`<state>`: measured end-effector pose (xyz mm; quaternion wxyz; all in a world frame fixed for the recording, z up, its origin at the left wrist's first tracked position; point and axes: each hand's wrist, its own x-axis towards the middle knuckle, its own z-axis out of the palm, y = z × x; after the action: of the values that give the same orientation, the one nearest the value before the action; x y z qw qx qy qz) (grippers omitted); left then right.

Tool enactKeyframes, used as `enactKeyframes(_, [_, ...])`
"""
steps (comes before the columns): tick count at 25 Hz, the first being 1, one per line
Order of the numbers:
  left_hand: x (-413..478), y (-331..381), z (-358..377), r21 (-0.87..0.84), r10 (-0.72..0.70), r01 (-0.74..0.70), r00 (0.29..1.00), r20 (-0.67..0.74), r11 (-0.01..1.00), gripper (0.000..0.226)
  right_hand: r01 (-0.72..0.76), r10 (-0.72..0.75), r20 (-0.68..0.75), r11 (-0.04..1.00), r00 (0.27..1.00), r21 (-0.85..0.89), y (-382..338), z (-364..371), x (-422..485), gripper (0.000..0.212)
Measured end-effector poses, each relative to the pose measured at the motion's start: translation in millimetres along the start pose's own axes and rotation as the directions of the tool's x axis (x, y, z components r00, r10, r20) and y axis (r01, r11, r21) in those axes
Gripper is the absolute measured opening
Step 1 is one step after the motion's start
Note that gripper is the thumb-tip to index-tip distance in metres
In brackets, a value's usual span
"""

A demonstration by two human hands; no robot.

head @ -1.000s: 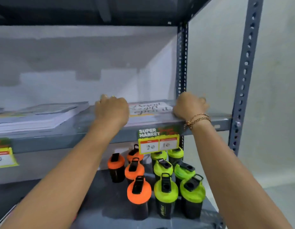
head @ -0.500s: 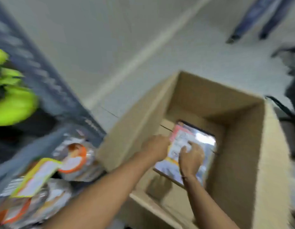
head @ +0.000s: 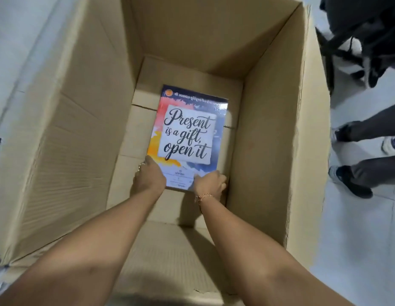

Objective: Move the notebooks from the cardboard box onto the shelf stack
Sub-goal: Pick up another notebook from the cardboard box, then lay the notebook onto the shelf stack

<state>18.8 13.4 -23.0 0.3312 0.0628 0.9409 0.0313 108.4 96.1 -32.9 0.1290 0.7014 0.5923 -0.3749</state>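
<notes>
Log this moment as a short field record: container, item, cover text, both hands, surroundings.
container: open cardboard box, viewed from above
item: notebook deep inside the box; whether more lie beneath it cannot be told
cover text: "Present is a gift, open it"
left hand: gripping the notebook's near left corner, ring on a finger
right hand: gripping the near right corner, bracelet on the wrist
surroundings: pale floor; other people's legs and shoes to the right of the box

Even soft light, blurred edges, wide-angle bowing
</notes>
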Motion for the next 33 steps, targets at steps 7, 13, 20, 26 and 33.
enactKeyframes(7, [-29, 5, -52, 0.118, 0.177, -0.162, 0.976, -0.128, 0.98, 0.031, 0.13, -0.091, -0.254, 0.982, 0.963, 0.14, -23, -15, -37, 0.052])
enactKeyframes(13, [-113, -20, -161, -0.026, 0.339, -0.401, 0.805, -0.486, 0.916, 0.028, 0.539, -0.343, -0.468, 0.746, 0.814, 0.39, -60, -56, -128, 0.04])
enactKeyframes(20, [-303, -167, -315, 0.121, 0.069, -0.53, -0.116, -0.991, 0.839, 0.039, 0.861, -0.561, -0.761, -0.157, 0.326, 0.484, -120, -132, -381, 0.062])
enactKeyframes(26, [-449, -281, -424, -0.124, -0.239, -0.443, -0.213, -0.948, 0.888, 0.041, 0.739, -0.694, -0.718, -0.512, -0.055, 0.438, -166, -181, -585, 0.064])
enactKeyframes(33, [-459, -364, -507, -0.46, -0.457, -0.026, 0.071, -0.887, 0.888, 0.024, 0.884, -0.918, -0.139, -0.395, -0.371, 0.248, -237, -175, -705, 0.013])
